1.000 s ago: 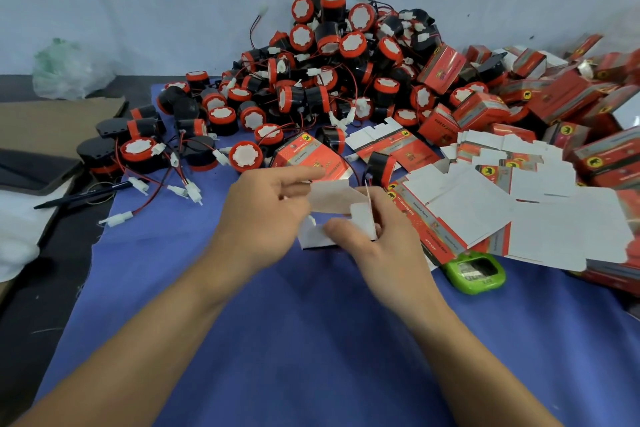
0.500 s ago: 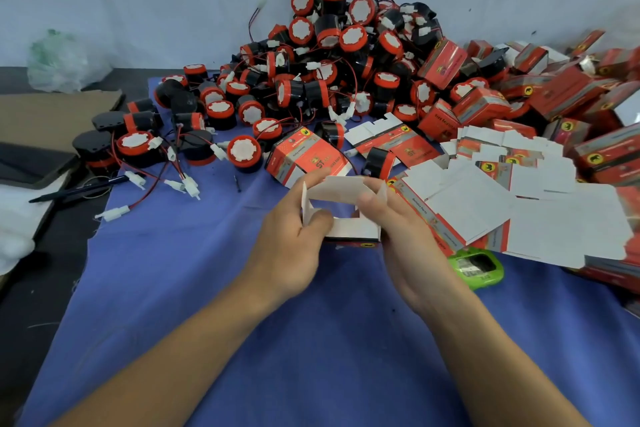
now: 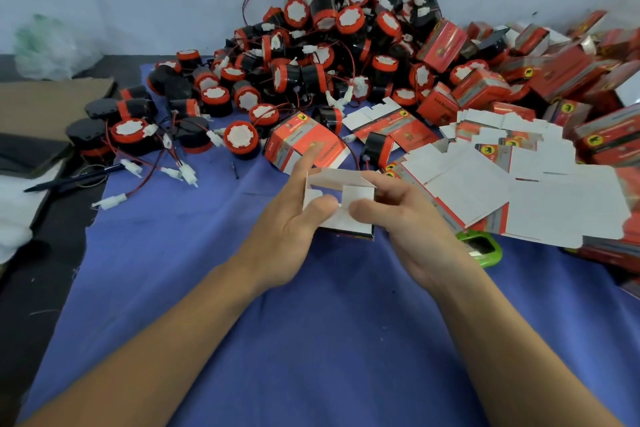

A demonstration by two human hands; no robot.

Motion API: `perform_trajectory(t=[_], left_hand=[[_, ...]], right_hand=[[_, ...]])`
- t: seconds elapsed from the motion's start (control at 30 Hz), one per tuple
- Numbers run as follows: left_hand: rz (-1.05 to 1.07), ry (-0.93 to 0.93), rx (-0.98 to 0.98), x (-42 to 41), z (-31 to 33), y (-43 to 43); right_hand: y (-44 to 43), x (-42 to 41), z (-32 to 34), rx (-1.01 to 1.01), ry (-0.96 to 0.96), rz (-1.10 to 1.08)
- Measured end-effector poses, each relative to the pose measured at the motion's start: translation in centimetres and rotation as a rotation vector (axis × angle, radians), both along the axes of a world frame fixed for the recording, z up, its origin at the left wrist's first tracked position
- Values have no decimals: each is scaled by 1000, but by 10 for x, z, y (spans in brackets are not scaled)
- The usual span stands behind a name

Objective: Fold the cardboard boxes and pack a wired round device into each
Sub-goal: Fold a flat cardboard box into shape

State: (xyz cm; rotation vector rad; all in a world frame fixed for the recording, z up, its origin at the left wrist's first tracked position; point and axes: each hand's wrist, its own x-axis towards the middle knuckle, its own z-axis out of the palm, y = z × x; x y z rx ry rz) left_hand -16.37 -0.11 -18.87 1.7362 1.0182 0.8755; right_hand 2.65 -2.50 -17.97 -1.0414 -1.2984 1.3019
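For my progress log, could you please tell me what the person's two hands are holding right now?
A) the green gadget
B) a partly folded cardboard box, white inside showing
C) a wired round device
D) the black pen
B: the left hand and the right hand both grip the half-formed cardboard box, with the thumbs pressing on its white flaps.

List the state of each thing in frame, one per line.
held box: half folded, end flaps turned in
left hand: pinches held box, thumb on flap
right hand: pinches held box, thumb on flap
flat blanks: unfolded, stacked
round devices: loose, unpacked, piled
red boxes: closed, heaped
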Motion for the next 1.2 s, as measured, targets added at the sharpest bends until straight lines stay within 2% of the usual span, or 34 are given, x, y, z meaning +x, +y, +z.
perform_trajectory(t=[0.13, 0.23, 0.37, 0.5, 0.6, 0.73, 1.0, 1.03, 1.2], left_hand=[[-97, -175, -59, 7, 6, 4], [-44, -313, -70, 9, 9, 5], [49, -237, 25, 10, 2, -5], [98, -176, 40, 12, 4, -1], [182, -191, 48, 12, 6, -1], [176, -391, -44, 7, 9, 7], [41, -356, 25, 0, 10, 1], [56, -323, 45, 0, 8, 1], [164, -195, 145, 3, 6, 3]], right_hand=[[-1, -1, 1, -28, 85, -75], [-1, -4, 2, -99, 214, -149], [1, -4, 4, -174, 274, -212], [1, -10, 2, -177, 178, -220], [1, -11, 1, -173, 200, -200], [2, 6, 4, -184, 278, -68], [3, 24, -4, -147, 354, 228], [2, 24, -3, -158, 342, 228], [1, 2, 2, -151, 98, -83]])
